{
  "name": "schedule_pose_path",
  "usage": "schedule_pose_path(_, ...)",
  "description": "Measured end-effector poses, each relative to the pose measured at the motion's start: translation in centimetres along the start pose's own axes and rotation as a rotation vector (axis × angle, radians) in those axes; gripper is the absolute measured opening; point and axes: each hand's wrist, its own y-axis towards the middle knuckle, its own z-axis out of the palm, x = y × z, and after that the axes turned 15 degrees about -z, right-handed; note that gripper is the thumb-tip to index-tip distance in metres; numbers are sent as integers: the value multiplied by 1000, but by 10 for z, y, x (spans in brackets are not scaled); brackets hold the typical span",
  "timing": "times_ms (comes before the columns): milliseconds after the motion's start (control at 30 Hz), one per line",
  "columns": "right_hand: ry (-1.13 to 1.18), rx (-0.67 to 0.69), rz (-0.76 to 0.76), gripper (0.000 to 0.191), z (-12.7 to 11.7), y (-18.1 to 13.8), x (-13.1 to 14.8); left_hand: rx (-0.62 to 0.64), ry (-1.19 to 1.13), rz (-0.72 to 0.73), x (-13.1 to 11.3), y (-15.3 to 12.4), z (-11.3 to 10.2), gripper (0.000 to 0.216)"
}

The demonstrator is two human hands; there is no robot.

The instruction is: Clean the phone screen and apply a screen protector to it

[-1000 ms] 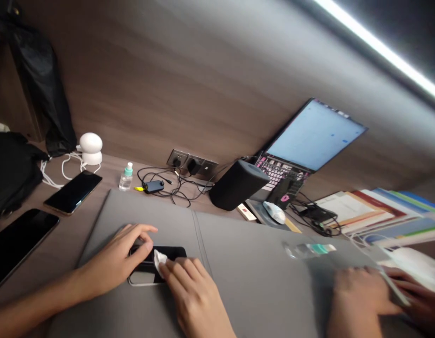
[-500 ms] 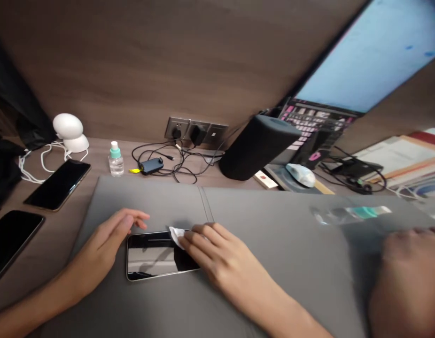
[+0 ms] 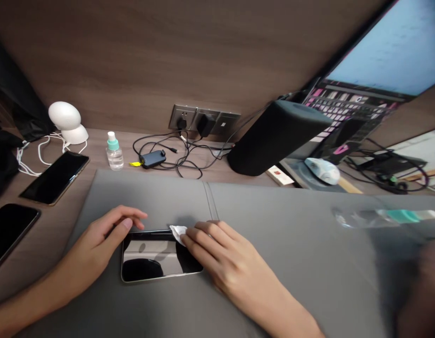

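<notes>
A smartphone [image 3: 152, 253] lies face up on the grey desk mat [image 3: 281, 234], its dark glossy screen full of reflections. My right hand [image 3: 224, 253] rests over the phone's right end. A small folded white wipe [image 3: 178, 232] is pressed under its fingertips against the upper part of the screen; the rest of the wipe is hidden by the fingers. At the phone's upper left corner is my left hand [image 3: 108, 234], fingers loosely bent and thumb apart, holding nothing. Whether it touches the phone's edge I cannot tell.
Two more phones [image 3: 55, 178] lie at the left. Behind the mat stand a spray bottle [image 3: 114, 152], tangled cables [image 3: 185, 157] and a black cylinder [image 3: 277, 136]. A clear bottle [image 3: 386, 217] lies on its side at the right, near another person's blurred hand [image 3: 429, 281].
The view has shifted slightly, so things at the right appear farther right. My right hand still presses the wipe on the phone, and my left hand stays at its corner.
</notes>
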Motion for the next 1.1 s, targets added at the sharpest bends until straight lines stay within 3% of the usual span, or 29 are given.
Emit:
schedule_pose_path(567,-83,-24,-57,38,1,10,12,69,-59,12,-4,-1,2,32)
schedule_pose_path(900,-166,51,-54,33,3,16,26,34,-62,-13,-4,1,1,34)
schedule_pose_path(1100,-178,96,-20,28,5,26,41,59,-181,-7,-12,2,-4,27)
